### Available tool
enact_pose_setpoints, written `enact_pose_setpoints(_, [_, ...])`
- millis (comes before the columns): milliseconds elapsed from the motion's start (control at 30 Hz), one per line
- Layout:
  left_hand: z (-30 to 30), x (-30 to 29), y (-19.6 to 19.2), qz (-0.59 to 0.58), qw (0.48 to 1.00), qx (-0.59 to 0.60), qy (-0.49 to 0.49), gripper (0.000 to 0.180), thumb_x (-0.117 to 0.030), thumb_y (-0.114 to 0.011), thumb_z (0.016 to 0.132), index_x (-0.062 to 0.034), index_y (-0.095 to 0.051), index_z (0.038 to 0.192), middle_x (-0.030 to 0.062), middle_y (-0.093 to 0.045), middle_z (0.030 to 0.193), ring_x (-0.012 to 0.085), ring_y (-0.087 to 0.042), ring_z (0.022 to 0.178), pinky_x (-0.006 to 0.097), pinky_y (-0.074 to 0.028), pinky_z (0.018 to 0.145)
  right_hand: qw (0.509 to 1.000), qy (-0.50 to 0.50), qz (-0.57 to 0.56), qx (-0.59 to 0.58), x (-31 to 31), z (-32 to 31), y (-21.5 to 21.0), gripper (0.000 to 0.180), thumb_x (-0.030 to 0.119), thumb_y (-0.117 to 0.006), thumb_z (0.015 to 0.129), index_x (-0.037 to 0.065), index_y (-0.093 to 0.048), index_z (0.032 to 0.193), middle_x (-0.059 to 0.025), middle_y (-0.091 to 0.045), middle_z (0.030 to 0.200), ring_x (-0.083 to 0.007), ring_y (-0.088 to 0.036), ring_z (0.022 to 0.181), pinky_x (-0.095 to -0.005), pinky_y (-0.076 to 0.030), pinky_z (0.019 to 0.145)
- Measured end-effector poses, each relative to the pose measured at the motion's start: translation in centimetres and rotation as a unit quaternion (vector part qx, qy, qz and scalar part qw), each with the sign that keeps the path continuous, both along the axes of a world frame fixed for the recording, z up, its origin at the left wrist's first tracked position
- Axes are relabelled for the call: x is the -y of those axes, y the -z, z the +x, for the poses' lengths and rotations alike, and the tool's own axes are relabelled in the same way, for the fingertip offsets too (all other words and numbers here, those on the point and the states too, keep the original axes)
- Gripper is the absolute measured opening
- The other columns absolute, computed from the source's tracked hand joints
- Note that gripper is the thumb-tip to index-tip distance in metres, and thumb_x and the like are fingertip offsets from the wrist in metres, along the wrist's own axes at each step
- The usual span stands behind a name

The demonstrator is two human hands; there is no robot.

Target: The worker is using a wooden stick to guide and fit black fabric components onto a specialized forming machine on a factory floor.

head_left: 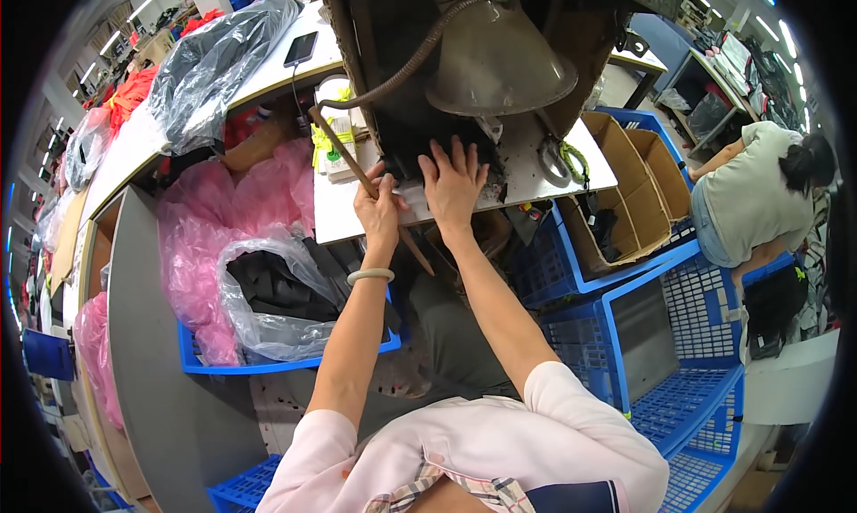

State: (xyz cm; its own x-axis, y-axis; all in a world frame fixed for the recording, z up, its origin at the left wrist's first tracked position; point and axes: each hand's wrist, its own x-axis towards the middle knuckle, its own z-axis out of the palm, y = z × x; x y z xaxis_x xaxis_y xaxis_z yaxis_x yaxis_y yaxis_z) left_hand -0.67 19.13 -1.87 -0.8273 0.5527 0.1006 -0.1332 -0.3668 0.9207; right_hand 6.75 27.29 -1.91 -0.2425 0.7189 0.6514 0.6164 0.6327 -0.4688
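My left hand (378, 211) is closed around a slim brown wooden stick (339, 147), which slants from the upper left down past the table's front edge. Fingers spread, my right hand (453, 187) lies flat at the front of the white tabletop (344, 216), touching dark material whose kind I cannot make out. Just left of its fingertips is a black piece, probably fabric (402, 162). Above both hands hangs a bell-shaped metal hood (504, 62) with a ribbed hose (415, 62), inside a dark box-like enclosure (379, 31).
Left are a bundle of white pieces (335, 163), pink plastic (214, 209) and a clear bag of black pieces (281, 285) in a blue crate (290, 367). Blue crates (683, 370) and a cardboard box (625, 169) stand right. Another person (750, 187) bends over at far right.
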Motion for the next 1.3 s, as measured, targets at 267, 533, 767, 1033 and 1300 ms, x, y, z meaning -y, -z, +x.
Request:
enact_pose_setpoints(267, [0.5,-1.5,-0.4,-0.012,1.000,0.010,0.022,0.030,-0.007,-0.057,0.090,0.0069,-0.055,0.116,0.0063,-0.056,0.078,0.0114,-0.052,0.045,0.022,-0.044,0.041,1.000,-0.011,0.006,0.022,0.9,1.6,2.0,0.034,0.032,-0.052,0.090,0.011,-0.063,0.113,-0.0165,-0.057,0.121,-0.0375,-0.047,0.117,-0.0447,-0.038,0.097])
enact_pose_setpoints(533, [0.5,-3.0,-0.2,-0.043,0.995,0.040,-0.075,0.020,-0.007,-0.062,0.086,0.0067,-0.059,0.100,0.0053,-0.056,0.065,0.0116,-0.049,0.041,0.024,-0.039,0.037,0.997,-0.042,0.064,-0.020,0.8,1.7,1.9,0.034,0.033,-0.064,0.082,0.007,-0.063,0.104,-0.0128,-0.057,0.107,-0.0338,-0.050,0.102,-0.0456,-0.040,0.086])
enact_pose_setpoints(767, [1.1,-1.3,-1.2,0.008,0.997,0.033,-0.070,0.018,-0.010,-0.062,0.086,0.0024,-0.061,0.099,0.0022,-0.052,0.066,0.0092,-0.047,0.041,0.023,-0.036,0.036,0.997,0.005,0.038,-0.063,-0.2,1.4,0.7,0.030,0.031,-0.066,0.081,0.006,-0.063,0.097,-0.0135,-0.055,0.102,-0.0339,-0.048,0.099,-0.0454,-0.040,0.081])
enact_pose_setpoints(1033, [2.0,6.5,-1.0,0.042,0.981,0.189,-0.020,0.027,-0.029,-0.054,0.092,-0.0052,-0.059,0.105,-0.0019,-0.051,0.073,0.0041,-0.040,0.048,0.016,-0.030,0.038,0.916,-0.315,-0.206,-0.139,9.9,7.5,-0.6,0.017,0.020,-0.062,0.080,0.003,-0.063,0.080,-0.0168,-0.061,0.076,-0.0327,-0.060,0.073,-0.0385,-0.047,0.066])
enact_pose_setpoints(1300, [2.3,10.0,-3.8,0.203,0.944,0.219,0.138,0.038,-0.033,-0.053,0.094,0.0018,-0.058,0.107,0.0028,-0.053,0.074,0.0096,-0.049,0.066,0.021,-0.042,0.058,0.872,-0.401,-0.278,-0.051,11.6,13.6,-0.6,0.019,0.019,-0.060,0.084,0.000,-0.058,0.088,-0.0209,-0.059,0.069,-0.0373,-0.060,0.065,-0.0412,-0.044,0.057])
